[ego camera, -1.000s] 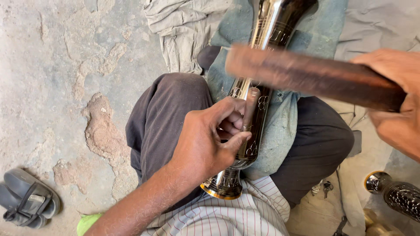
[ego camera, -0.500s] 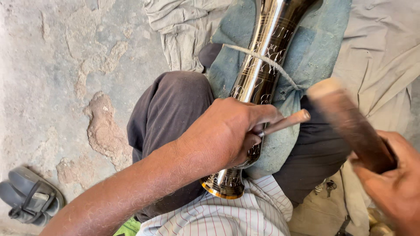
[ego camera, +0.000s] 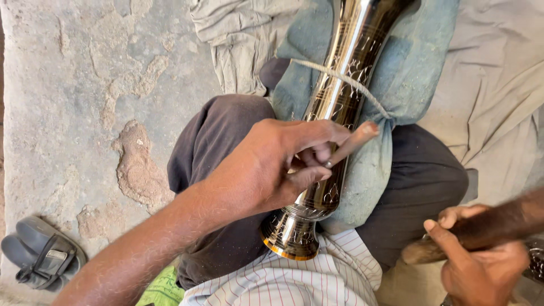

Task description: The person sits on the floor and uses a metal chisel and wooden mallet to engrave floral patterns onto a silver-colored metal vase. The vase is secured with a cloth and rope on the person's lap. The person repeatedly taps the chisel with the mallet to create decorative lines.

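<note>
Evidently left hand [ego camera: 272, 164] steadies vase [ego camera: 334, 107]; right hand [ego camera: 481, 266] grips mallet [ego camera: 487, 226].

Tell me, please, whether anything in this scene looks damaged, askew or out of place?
The stone floor is chipped, with rough patches where the surface has flaked. A sandal lies loose at its edge. The metal vase, tied by cord on a blue cushion, shows no dents.

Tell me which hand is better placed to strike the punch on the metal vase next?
The right hand, probably. It grips the wooden mallet beside the lap, free to swing. The left hand is occupied pinching the small punch against the engraved metal vase.
</note>
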